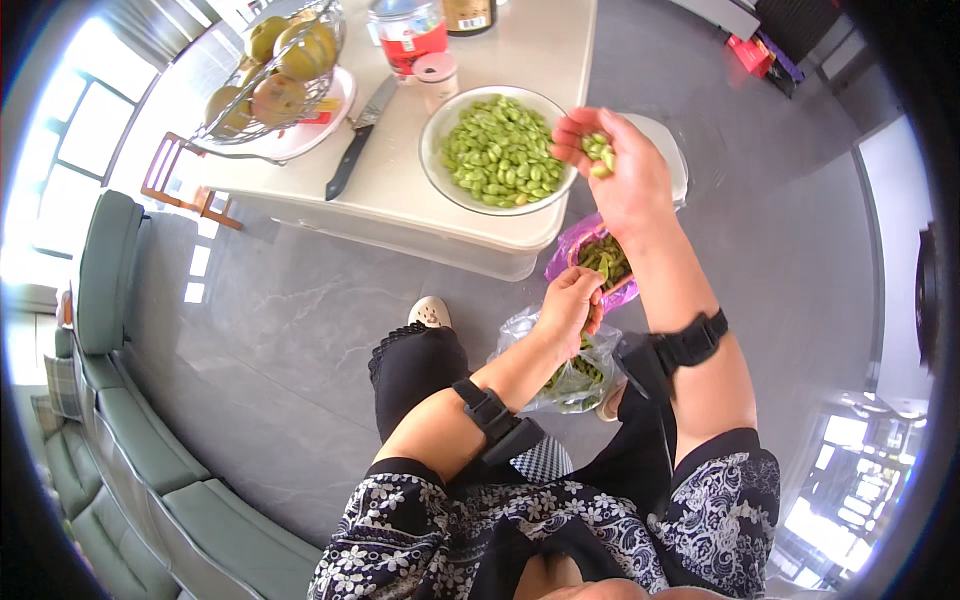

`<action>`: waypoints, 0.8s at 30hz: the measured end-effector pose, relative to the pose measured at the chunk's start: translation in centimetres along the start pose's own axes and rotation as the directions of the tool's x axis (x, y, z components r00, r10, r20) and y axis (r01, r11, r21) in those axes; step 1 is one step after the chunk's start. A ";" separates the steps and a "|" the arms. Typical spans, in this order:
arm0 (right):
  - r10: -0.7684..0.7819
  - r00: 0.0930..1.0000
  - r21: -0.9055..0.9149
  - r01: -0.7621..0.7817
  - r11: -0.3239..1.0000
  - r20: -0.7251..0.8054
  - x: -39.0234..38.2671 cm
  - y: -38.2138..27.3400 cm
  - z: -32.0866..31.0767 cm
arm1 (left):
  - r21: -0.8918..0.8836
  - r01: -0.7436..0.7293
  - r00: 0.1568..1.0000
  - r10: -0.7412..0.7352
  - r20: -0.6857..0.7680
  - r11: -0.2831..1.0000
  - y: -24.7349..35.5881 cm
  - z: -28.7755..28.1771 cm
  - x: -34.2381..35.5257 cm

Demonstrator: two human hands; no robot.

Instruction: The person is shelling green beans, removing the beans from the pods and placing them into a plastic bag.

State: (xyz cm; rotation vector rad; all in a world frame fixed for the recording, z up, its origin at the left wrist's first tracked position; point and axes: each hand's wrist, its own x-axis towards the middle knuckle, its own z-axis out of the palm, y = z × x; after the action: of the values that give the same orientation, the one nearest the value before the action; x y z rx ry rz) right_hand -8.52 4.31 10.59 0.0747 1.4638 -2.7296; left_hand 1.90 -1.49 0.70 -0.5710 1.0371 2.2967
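A white bowl [430, 178] full of shelled green beans [503, 150] stands near the table's corner. My right hand [632, 170] is raised at the bowl's right rim, its fingers curled around several loose green beans [599, 154]. Lower down, my left hand [573, 303] is closed in a pinch, with a green bean pod [604, 267] at its fingertips; the rest of what it grips is hidden. Just beyond that hand, a purple bag [563, 262] lines a container of darker pods [606, 256]. Below my left wrist lies a clear plastic bag [572, 385] with more pods inside.
On the pale table [430, 222] are a black-handled knife [352, 158], a wire fruit basket [225, 120], a lidded cup [436, 78] and a red-labelled jar [408, 40]. A white stool-like surface [668, 150] is behind my right hand. A green sofa [185, 500] runs along the left.
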 end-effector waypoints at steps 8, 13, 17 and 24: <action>-0.092 0.976 -0.521 0.185 0.834 0.199 2.7 1.5 4.3 | 0.008 -0.104 0.994 0.104 -0.017 0.995 1.5 0.0 -0.4; -0.024 0.976 -0.378 0.107 0.920 0.218 1.5 0.3 2.0 | -0.029 -0.046 0.998 0.047 0.034 0.999 2.1 -0.1 -1.1; -0.060 0.988 -0.349 0.106 0.931 0.140 -1.0 -1.1 -0.6 | -0.075 -0.054 0.998 0.056 0.031 0.996 1.5 0.2 -0.8; 0.248 0.961 -0.871 -0.225 0.436 -0.125 -7.4 0.7 -8.9 | -0.025 -0.069 0.991 0.071 0.117 0.997 0.0 -0.6 0.7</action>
State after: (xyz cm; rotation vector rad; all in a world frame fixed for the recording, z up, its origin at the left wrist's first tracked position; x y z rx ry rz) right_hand -0.86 11.42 5.52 0.1880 2.4240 -1.4342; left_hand 1.46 -1.70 -0.07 -0.4070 0.9917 2.3740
